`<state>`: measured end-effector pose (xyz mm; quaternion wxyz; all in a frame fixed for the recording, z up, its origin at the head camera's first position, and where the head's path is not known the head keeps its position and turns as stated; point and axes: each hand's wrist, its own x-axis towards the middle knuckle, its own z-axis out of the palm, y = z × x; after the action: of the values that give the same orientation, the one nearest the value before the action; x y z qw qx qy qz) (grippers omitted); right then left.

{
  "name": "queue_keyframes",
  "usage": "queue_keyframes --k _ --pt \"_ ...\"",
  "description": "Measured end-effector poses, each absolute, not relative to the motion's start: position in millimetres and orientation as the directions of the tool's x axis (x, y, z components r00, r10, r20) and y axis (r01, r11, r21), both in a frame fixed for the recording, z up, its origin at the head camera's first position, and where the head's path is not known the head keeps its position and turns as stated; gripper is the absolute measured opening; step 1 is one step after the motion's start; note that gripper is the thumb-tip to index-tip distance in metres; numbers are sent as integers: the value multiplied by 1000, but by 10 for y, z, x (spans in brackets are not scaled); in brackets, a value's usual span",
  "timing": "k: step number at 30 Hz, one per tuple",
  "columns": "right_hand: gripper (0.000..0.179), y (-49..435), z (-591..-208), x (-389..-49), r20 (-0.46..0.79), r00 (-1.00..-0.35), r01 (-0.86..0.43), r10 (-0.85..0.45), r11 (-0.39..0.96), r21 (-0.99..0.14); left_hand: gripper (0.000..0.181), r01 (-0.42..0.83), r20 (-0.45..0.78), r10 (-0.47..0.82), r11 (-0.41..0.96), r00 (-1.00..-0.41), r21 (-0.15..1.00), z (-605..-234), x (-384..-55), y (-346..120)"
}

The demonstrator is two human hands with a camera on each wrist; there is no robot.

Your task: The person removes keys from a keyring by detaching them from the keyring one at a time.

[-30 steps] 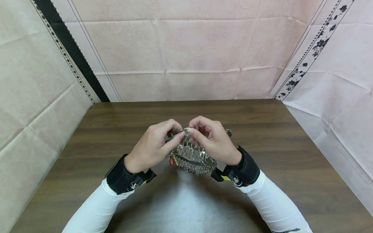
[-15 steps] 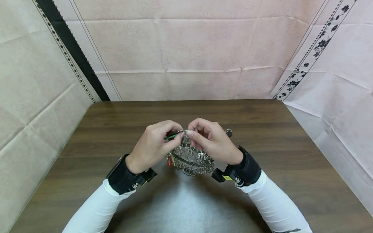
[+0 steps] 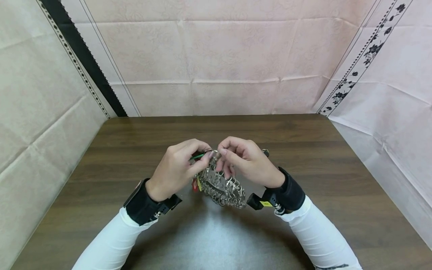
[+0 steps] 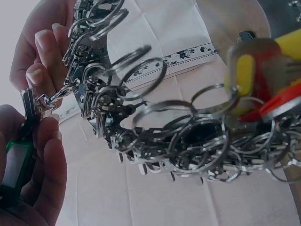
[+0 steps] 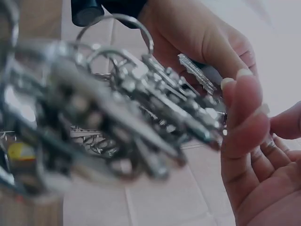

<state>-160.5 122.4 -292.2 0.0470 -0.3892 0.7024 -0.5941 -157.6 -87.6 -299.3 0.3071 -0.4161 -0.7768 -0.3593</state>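
A bunch of silver key rings and swivel clasps [image 3: 224, 191] hangs in a loop below both hands, above the table. My left hand [image 3: 179, 167] pinches a key ring between thumb and index finger, with a green key tag [image 4: 16, 162] beside its fingers. A toothed key [image 5: 197, 75] shows near that hand in the right wrist view. My right hand [image 3: 248, 161] meets the left at the top of the loop, thumb and index finger pinching the key ring; its other fingers hang over the bunch. Red [image 4: 282, 101] and yellow [image 4: 289, 44] tags dangle at the left side.
The brown wooden table [image 3: 135, 135] lies under the hands. A small dark item with metal [image 3: 266, 152] shows just beyond the right hand. Pale patterned cloth [image 3: 216, 60] stands behind the table and at both sides.
The right hand's lower fingers have loosened and spread over the bunch. The hanging rings have swung, and the ring between the hands shows more. The left hand keeps its pinch.
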Motion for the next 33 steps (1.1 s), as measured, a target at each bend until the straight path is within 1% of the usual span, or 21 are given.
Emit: queue_keyframes --k 11,20,27,33 --pt "15 1217 -2922 -1608 395 -682 -457 -615 -62 -887 4 874 792 423 404 -441 271 -2977 -1575 -873" --pt "14 1194 -2942 -1619 379 -708 -442 -596 -44 -896 5 859 786 415 435 -458 271 -2972 -1574 -887" --pt "15 1186 -2957 -1622 382 -713 -440 -588 -49 -897 4 862 795 411 437 -445 256 -2971 -1568 -876" --pt "15 1180 -2961 -1618 375 -720 -434 -584 -42 -900 5 856 803 392 447 -449 261 -2987 -1560 -864"
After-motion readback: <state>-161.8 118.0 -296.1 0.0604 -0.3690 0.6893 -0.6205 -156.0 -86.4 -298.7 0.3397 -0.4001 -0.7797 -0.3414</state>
